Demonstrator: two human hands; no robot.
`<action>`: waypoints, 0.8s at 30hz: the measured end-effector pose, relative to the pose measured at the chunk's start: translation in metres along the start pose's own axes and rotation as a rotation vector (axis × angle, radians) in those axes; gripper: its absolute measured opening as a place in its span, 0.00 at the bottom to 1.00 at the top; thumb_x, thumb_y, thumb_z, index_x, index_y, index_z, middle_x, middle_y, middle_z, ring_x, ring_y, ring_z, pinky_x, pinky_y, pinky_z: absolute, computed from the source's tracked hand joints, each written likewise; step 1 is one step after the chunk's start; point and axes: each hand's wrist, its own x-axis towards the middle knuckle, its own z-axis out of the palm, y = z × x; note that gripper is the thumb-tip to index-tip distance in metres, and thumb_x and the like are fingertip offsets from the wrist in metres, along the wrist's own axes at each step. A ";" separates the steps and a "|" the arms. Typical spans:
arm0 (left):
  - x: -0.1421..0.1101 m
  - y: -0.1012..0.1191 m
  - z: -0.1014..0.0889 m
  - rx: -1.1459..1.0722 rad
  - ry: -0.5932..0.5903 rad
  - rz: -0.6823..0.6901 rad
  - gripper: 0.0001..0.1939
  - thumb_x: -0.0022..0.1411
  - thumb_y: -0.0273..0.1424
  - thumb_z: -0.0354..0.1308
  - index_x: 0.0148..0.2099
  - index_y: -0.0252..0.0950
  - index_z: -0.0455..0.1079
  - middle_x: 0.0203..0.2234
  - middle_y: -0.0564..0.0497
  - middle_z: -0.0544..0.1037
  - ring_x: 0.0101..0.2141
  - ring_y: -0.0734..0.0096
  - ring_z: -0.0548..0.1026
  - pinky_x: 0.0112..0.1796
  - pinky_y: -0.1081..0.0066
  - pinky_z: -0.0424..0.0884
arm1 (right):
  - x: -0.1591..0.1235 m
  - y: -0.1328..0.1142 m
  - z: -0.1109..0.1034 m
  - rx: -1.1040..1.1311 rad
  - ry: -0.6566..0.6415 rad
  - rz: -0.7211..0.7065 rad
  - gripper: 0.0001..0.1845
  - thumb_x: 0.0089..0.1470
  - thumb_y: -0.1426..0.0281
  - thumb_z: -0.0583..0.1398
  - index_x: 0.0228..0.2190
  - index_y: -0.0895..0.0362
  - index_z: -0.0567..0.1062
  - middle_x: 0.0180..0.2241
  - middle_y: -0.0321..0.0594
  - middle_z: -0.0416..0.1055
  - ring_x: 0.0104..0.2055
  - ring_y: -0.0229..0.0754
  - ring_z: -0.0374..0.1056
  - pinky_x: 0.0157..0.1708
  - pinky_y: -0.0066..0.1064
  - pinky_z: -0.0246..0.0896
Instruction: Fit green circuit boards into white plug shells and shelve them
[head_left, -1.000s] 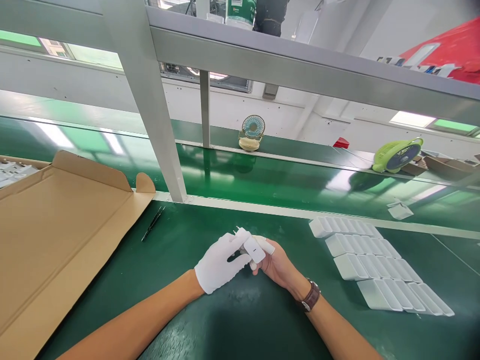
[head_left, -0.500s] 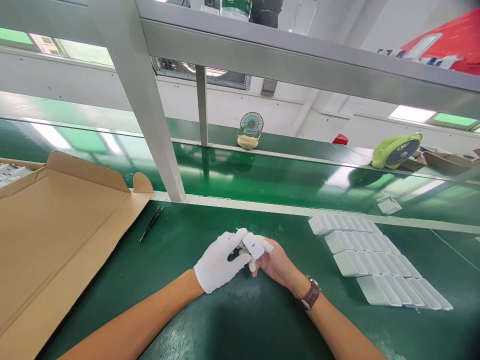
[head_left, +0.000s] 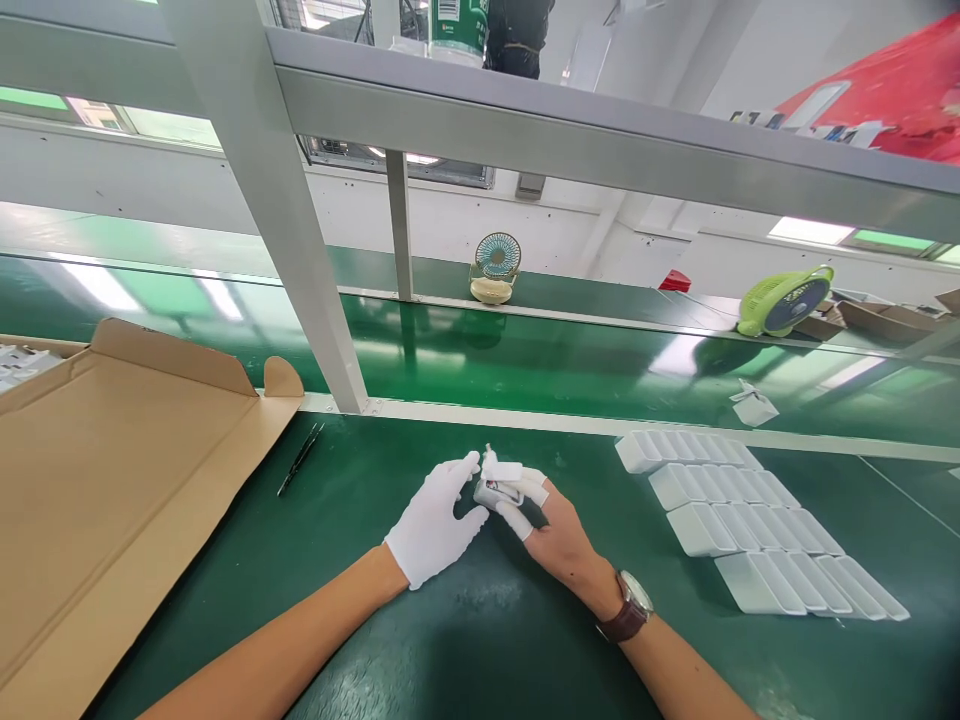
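Note:
My left hand [head_left: 437, 524] wears a white glove, and its thumb and fingers are apart at the left side of a small white plastic case-like piece [head_left: 496, 494]. Whether its fingertips touch the piece is hard to tell. My right hand [head_left: 556, 535], bare apart from white covers on the fingertips, grips that piece from the right between thumb and fingers. A flat white flap shows at its top and a greyish body below, with small details too fine to name. Both hands are just above the green work surface [head_left: 360, 620].
Rows of white compartment trays [head_left: 739, 510] stand at right. Black tweezers [head_left: 300, 460] lie left, beside a large open cardboard box [head_left: 142, 480]. A grey metal shelf frame [head_left: 525, 115] crosses above. Behind are a small fan [head_left: 496, 268], a green fan [head_left: 786, 303] and a small white box [head_left: 754, 405].
The piece has been turned in my right hand, now gripped from above with the hand rolled over. My left hand's fingers have drawn slightly away from it. The view has shifted a little.

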 end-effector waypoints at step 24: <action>0.007 0.013 -0.031 -0.478 -0.072 -0.166 0.16 0.61 0.35 0.64 0.50 0.37 0.70 0.42 0.46 0.78 0.42 0.64 0.76 0.45 0.63 0.73 | -0.008 0.002 0.003 -0.320 -0.230 -0.156 0.29 0.67 0.68 0.56 0.67 0.47 0.60 0.61 0.47 0.65 0.57 0.52 0.68 0.56 0.48 0.70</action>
